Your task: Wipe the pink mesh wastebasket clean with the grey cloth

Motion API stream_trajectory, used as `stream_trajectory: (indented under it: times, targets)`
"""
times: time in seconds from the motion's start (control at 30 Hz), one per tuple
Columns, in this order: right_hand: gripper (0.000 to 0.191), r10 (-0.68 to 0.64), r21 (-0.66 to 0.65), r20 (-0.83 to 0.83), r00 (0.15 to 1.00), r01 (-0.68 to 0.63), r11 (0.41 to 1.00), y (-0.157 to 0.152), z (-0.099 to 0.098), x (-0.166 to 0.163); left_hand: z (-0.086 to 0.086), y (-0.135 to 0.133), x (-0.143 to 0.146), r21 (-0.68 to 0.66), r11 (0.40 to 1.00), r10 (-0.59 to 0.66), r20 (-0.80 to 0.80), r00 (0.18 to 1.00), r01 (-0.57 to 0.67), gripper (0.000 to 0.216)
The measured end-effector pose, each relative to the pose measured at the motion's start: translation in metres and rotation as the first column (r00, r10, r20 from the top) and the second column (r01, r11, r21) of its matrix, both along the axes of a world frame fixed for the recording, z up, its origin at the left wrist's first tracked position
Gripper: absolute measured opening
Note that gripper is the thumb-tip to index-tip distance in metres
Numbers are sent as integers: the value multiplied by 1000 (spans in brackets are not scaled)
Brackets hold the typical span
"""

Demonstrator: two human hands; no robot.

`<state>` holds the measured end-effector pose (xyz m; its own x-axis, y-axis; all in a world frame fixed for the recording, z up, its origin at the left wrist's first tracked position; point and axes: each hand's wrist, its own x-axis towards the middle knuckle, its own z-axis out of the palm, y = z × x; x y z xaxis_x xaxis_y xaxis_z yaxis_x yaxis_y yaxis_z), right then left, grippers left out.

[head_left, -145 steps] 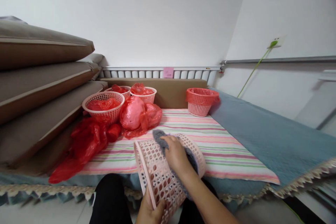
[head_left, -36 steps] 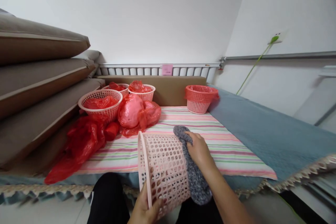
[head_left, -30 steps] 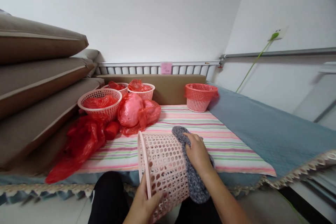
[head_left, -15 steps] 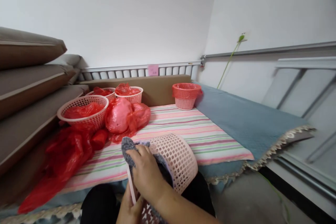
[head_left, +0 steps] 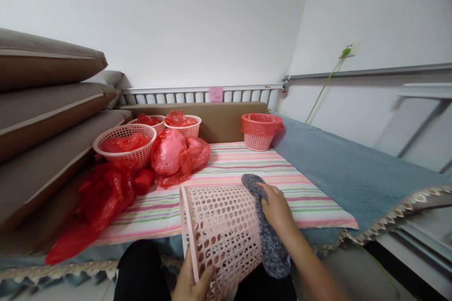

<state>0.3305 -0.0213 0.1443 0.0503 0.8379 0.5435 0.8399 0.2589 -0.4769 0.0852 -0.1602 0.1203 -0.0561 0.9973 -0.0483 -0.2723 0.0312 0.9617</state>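
A pink perforated plastic basket (head_left: 226, 225) lies on its side over my lap, its rim facing left and its base facing right. My left hand (head_left: 193, 277) grips the rim at the lower left, thumb on the outside and the other fingers partly hidden. Against the base end, my right hand (head_left: 277, 204) presses a dark grey fuzzy cloth (head_left: 271, 244), with fingers closed on its upper part. The cloth's lower end hangs down along the base.
On the striped cloth (head_left: 233, 164) stand several pink baskets (head_left: 125, 141) with red bags in them, beside a red plastic bag bundle (head_left: 173, 153). A red-lined basket (head_left: 257, 138) stands farther back. Stacked cushions (head_left: 52, 117) rise at left; blue bedding (head_left: 339, 160) lies at right.
My right hand has moved the grey cloth from inside the basket's mouth to its outer base end. The basket has turned so its side shows more. The view has shifted slightly left.
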Motion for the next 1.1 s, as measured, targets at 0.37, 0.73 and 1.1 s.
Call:
stream_trajectory:
  times: [0.37, 0.73, 1.1]
  targets:
    - [51, 85, -20, -9, 996, -85, 996, -17, 16, -40, -2, -5, 4, -21, 1000, -5, 61, 998, 6, 78]
    - [57, 505, 35, -85, 859, -504, 863, -76, 56, -168, -25, 2, -2, -1, 999, -53, 233, 971, 54, 84]
    - [51, 21, -35, 93, 995, -18, 999, -2, 21, -24, -20, -5, 5, 12, 996, -94, 85, 992, 93, 81]
